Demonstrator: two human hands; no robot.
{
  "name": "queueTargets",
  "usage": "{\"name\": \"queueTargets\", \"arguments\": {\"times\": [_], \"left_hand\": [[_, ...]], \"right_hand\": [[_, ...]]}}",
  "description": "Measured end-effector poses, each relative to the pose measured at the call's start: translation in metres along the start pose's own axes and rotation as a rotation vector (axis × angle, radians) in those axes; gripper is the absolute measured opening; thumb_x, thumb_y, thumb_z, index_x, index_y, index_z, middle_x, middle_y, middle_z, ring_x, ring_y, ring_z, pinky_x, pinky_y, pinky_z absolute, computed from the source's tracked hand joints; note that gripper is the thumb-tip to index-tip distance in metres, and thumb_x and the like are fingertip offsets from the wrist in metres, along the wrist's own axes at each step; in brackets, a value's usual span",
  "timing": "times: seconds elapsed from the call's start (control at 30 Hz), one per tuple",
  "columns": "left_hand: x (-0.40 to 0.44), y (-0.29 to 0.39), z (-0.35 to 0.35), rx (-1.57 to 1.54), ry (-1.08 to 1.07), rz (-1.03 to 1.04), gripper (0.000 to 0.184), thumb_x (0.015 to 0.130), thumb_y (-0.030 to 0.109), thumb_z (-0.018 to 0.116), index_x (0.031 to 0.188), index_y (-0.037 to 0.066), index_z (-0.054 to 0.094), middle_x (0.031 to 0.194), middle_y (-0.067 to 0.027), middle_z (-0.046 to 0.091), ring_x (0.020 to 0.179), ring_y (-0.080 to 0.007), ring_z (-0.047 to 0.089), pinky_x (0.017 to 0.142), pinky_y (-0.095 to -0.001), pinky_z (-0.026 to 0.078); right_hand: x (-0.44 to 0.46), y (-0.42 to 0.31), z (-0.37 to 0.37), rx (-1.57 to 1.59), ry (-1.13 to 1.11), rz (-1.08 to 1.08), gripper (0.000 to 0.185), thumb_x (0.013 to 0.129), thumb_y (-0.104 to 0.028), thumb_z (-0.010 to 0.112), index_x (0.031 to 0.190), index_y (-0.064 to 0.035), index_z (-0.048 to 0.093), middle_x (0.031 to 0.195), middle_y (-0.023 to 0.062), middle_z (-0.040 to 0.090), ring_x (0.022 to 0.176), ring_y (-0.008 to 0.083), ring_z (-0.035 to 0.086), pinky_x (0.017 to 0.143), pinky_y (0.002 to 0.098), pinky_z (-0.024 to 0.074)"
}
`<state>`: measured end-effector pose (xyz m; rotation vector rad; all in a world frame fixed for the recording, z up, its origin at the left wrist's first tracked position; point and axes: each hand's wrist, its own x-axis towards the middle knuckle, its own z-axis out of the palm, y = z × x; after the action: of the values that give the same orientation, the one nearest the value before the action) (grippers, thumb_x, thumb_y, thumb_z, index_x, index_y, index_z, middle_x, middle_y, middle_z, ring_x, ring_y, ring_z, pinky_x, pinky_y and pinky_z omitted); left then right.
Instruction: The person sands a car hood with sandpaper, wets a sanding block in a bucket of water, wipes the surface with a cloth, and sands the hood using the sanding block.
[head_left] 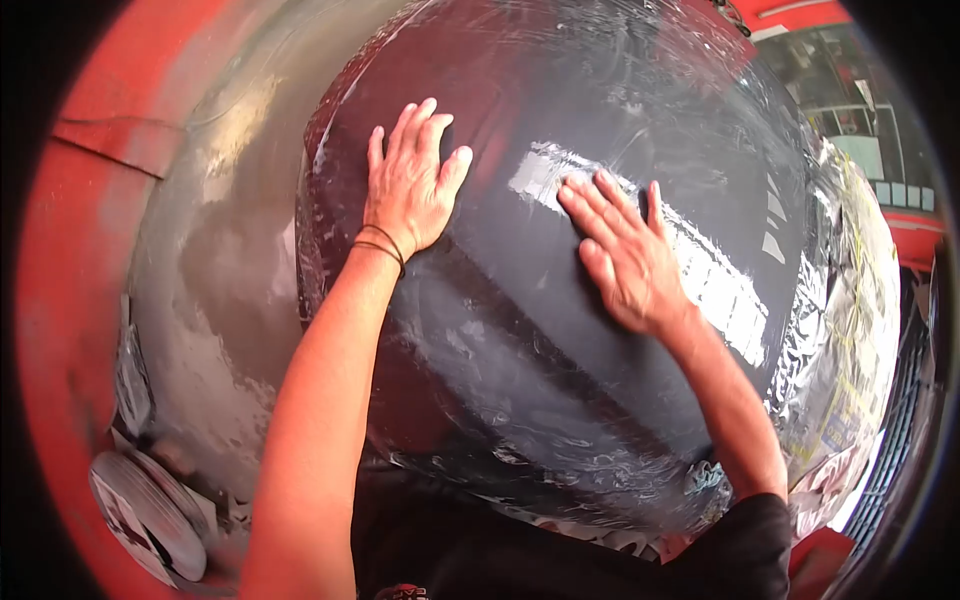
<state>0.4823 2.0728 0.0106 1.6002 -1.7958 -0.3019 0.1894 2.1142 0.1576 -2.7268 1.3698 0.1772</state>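
Note:
A large, dark, glossy curved panel (510,300) fills the middle of the head view, with wrinkled clear film around its edges. My left hand (410,190) rests on its upper left part, fingers spread, a thin dark band around the wrist. To the right, my right hand (630,255) lies flat on the panel with its fingers extended and the thumb apart. It partly covers a bright white reflection that runs diagonally across the surface. Neither hand holds anything.
Left of the panel is a grey, patchy curved surface (220,280) beside a red body (60,320). A round grey object (150,515) sits at the lower left. Crumpled printed covering (855,330) borders the right side, near a window (850,110).

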Motion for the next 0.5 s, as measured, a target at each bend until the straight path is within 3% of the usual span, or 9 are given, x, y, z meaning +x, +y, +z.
{"name": "queueTargets", "arguments": {"times": [0.13,0.2,0.27,0.33,0.37,0.4,0.43,0.5], "left_hand": [[0.000,-0.001,0.002,0.022,0.012,-0.003,0.056,0.117,0.053,0.047,0.157,0.014,0.051,0.176,-0.0140,0.045,0.168,-0.0353,0.034,0.136,-0.0637,0.019],[0.001,-0.002,0.003,0.013,0.016,0.004,0.056,0.117,0.053,0.047,0.157,0.014,0.052,0.176,-0.0141,0.045,0.168,-0.0351,0.034,0.136,-0.0635,0.019],[-0.003,-0.002,0.004,0.001,0.014,-0.004,0.056,0.117,0.053,0.048,0.157,0.014,0.052,0.176,-0.0141,0.045,0.168,-0.0350,0.034,0.136,-0.0634,0.019],[0.000,-0.002,0.001,-0.007,0.006,-0.005,0.056,0.117,0.053,0.048,0.157,0.015,0.052,0.176,-0.0141,0.045,0.168,-0.0350,0.034,0.136,-0.0632,0.019],[0.002,-0.003,0.000,0.005,0.004,-0.006,0.055,0.117,0.053,0.048,0.157,0.014,0.052,0.176,-0.0141,0.046,0.168,-0.0350,0.034,0.136,-0.0631,0.019],[0.001,-0.001,0.000,0.009,-0.004,-0.010,0.055,0.117,0.053,0.048,0.156,0.014,0.052,0.176,-0.0140,0.046,0.168,-0.0351,0.034,0.136,-0.0630,0.019],[0.001,-0.001,0.001,0.001,0.007,-0.006,0.055,0.117,0.053,0.048,0.156,0.014,0.054,0.175,-0.0137,0.047,0.168,-0.0352,0.035,0.136,-0.0629,0.020],[0.001,0.000,0.001,-0.013,0.011,-0.020,0.054,0.117,0.052,0.049,0.155,0.014,0.054,0.175,-0.0136,0.047,0.167,-0.0352,0.036,0.136,-0.0628,0.020]], "right_hand": [[-0.053,-0.018,-0.005,-0.026,-0.285,-0.228,0.059,0.117,-0.037,0.031,0.174,-0.0271,0.043,0.182,-0.0025,0.040,0.172,0.0259,0.026,0.137,0.0715,0.0013],[-0.030,0.020,-0.005,-0.104,-0.217,-0.210,0.060,0.117,-0.037,0.028,0.175,-0.0274,0.042,0.182,-0.0025,0.040,0.172,0.0260,0.027,0.137,0.0727,0.0037],[0.010,0.055,-0.012,-0.224,-0.018,0.113,0.060,0.117,-0.025,0.030,0.176,-0.0185,0.039,0.182,0.0019,0.040,0.172,0.0298,0.028,0.133,0.0769,0.0099],[0.018,0.066,-0.020,-0.144,0.045,0.132,0.062,0.113,-0.018,0.033,0.174,-0.0146,0.040,0.182,0.0057,0.039,0.171,0.0315,0.029,0.132,0.0785,0.0114],[0.000,0.056,-0.014,-0.125,-0.030,0.106,0.061,0.114,-0.020,0.032,0.174,-0.0167,0.041,0.183,0.0054,0.038,0.172,0.0308,0.026,0.133,0.0772,0.0104],[-0.025,0.043,0.000,-0.206,-0.075,-0.044,0.060,0.116,-0.030,0.034,0.175,-0.0192,0.041,0.184,0.0018,0.036,0.173,0.0297,0.025,0.135,0.0756,0.0073],[-0.051,0.014,-0.008,-0.040,-0.202,-0.128,0.062,0.116,-0.039,0.033,0.175,-0.0224,0.041,0.184,-0.0014,0.037,0.173,0.0278,0.024,0.136,0.0737,0.0037],[-0.074,0.000,-0.009,-0.020,-0.297,-0.214,0.063,0.115,-0.043,0.031,0.175,-0.0254,0.042,0.183,-0.0030,0.037,0.172,0.0248,0.026,0.138,0.0713,0.0019]]}}
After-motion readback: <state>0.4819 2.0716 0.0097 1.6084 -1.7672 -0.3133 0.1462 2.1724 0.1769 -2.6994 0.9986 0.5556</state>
